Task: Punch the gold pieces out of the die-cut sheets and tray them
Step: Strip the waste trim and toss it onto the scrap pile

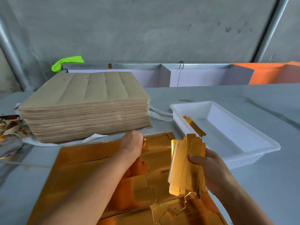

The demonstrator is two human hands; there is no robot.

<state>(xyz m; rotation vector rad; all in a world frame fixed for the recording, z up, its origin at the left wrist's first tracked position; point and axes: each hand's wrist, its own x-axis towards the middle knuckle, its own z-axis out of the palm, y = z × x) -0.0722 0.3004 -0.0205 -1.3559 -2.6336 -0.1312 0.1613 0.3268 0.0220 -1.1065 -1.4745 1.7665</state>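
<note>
A gold die-cut sheet (84, 164) lies flat on the table in front of me. My left hand (132, 142) reaches across to its far edge, fingers curled down onto the sheet; what they hold is hidden. My right hand (209, 169) grips a small stack of punched-out gold pieces (186, 163), held upright above the sheet's right side. A white plastic tray (253, 153) stands to the right, with one gold piece (194, 125) leaning against its near-left wall.
A tall stack of brown-backed sheets (87, 104) sits behind the gold sheet at left. Gold and silver scrap (9, 129) is piled at the far left edge. White and orange boards (194, 75) line the table's back, with a green object (66, 62).
</note>
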